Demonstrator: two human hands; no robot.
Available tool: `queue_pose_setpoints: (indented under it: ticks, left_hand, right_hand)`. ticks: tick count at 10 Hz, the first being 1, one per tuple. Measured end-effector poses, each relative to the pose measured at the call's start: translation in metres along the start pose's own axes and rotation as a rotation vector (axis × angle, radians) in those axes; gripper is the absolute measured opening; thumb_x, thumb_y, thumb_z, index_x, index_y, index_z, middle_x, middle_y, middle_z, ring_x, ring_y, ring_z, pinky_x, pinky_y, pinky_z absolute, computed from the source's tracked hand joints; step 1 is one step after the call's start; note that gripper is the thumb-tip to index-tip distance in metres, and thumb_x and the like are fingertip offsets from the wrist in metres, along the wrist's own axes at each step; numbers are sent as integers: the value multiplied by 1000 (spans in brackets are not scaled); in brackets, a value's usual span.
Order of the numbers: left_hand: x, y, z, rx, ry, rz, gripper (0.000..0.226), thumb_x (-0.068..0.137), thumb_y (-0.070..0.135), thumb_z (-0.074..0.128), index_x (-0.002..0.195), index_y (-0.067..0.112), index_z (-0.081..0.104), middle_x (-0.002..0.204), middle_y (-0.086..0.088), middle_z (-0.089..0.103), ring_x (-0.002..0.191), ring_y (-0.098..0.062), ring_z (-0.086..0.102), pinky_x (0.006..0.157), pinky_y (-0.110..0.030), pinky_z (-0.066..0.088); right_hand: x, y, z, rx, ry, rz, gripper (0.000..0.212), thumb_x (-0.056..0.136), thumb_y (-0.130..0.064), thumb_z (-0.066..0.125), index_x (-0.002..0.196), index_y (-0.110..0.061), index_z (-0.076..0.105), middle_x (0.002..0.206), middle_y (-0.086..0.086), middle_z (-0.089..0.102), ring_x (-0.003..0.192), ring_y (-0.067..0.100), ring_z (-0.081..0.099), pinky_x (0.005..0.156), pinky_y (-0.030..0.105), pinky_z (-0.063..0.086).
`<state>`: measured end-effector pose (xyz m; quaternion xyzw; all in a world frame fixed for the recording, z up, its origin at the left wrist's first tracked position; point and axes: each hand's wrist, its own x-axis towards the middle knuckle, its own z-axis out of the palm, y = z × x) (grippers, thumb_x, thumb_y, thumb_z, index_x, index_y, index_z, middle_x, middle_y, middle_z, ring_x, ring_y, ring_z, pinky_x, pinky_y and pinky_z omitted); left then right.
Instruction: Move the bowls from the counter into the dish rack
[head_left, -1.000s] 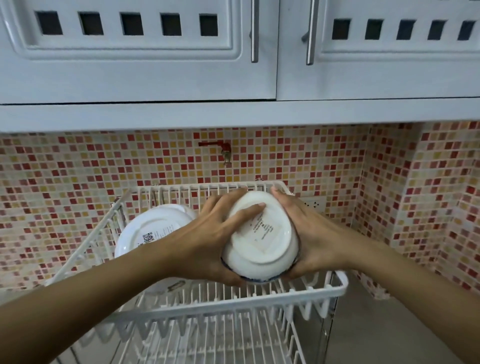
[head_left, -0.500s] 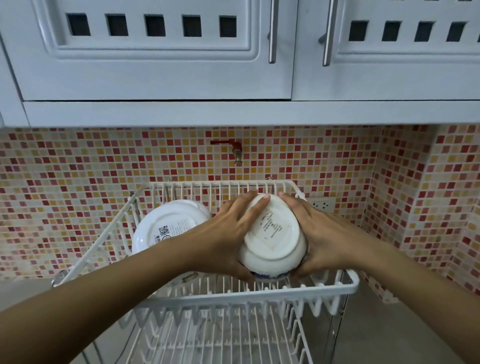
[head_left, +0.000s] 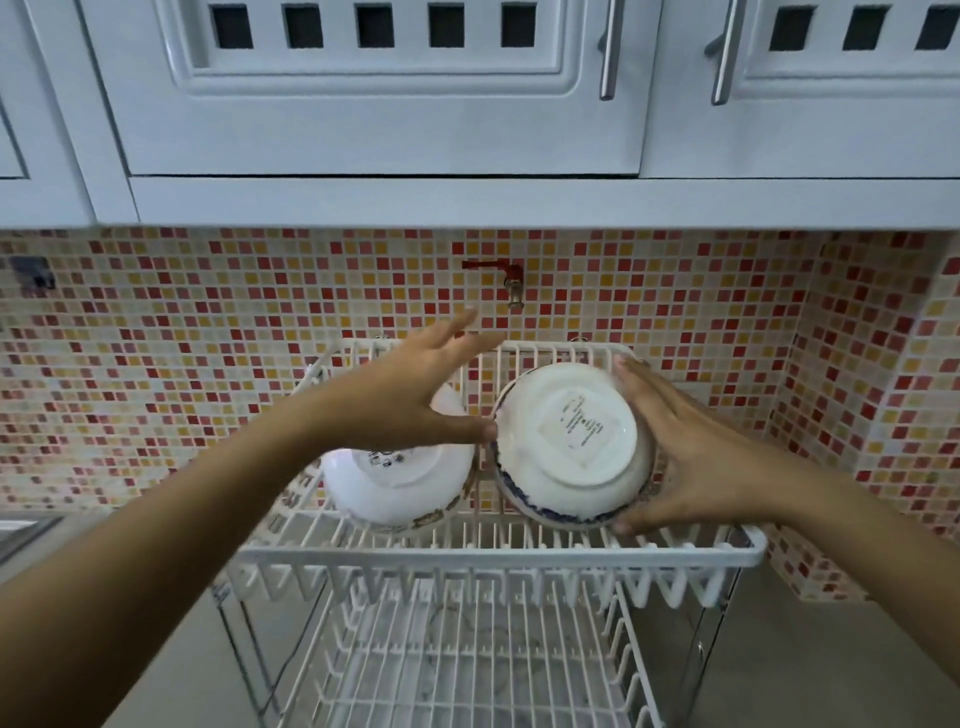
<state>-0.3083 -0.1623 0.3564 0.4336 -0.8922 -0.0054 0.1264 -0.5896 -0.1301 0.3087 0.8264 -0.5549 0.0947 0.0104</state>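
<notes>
A white bowl with a blue rim (head_left: 571, 441) rests tilted, base toward me, in the right side of the white dish rack's upper tier (head_left: 498, 558). My right hand (head_left: 691, 457) cups its right edge, fingers against the rim. My left hand (head_left: 415, 395) is open with fingers spread, only its thumb tip touching the bowl's left edge. A second white bowl (head_left: 400, 483) lies base-up in the rack's left side, partly hidden under my left hand.
The rack's lower tier (head_left: 467, 665) holds nothing. White wall cabinets (head_left: 395, 104) hang low overhead. A red tap (head_left: 498, 275) sticks out of the mosaic tile wall behind the rack. A sink edge (head_left: 26, 525) shows at far left.
My left hand has let go of the blue-rimmed bowl and lifted away to the left. The bowl has settled deeper into the rack's upper tier, still touched by my right hand.
</notes>
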Motion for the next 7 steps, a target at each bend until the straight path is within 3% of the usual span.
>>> queue_pose_setpoints:
  ticks: [1,2,4,5,6,7]
  left_hand:
    - [-23,-26,-1,73,-151,-172,109,65,63,70,143,50,-4,158,14,-19,147,-22,-11,116,-55,10]
    - [-33,-33,9,114,-235,-205,118,62,60,75,142,49,-11,156,13,-24,146,-23,-17,116,-56,8]
    - [-34,-41,13,95,-200,-181,122,60,55,79,143,47,-10,157,11,-21,147,-27,-13,116,-55,13]
    - [-35,-43,12,96,-256,-203,125,60,57,78,139,53,-19,154,10,-32,144,-26,-24,115,-59,6]
    - [-37,-37,6,67,-221,-218,120,62,64,71,138,53,-22,152,8,-37,141,-24,-29,114,-61,1]
    - [-40,-25,-3,-59,72,-178,96,74,70,44,147,38,-9,158,8,-22,147,-17,-12,120,-53,7]
  right_hand:
    - [1,-7,1,42,0,-27,135,49,-83,61,132,-45,-38,131,-36,-47,137,-4,-26,116,28,-3]
    - [3,-10,4,23,9,-44,131,51,-84,59,128,-47,-41,132,-36,-47,137,-4,-25,116,28,-3]
    - [3,-13,1,27,-3,-28,131,51,-83,60,136,-44,-33,142,-29,-41,139,-2,-25,119,32,0]
    - [-1,-14,0,35,4,-25,132,49,-84,59,134,-47,-35,139,-30,-44,137,-2,-28,116,30,-2]
    - [-5,-23,-7,59,15,-14,128,47,-87,56,127,-52,-37,138,-30,-45,137,-2,-29,114,30,-4]
    - [-4,-32,-9,73,54,-38,114,50,-96,33,131,-50,-32,142,-28,-40,139,0,-25,117,37,-4]
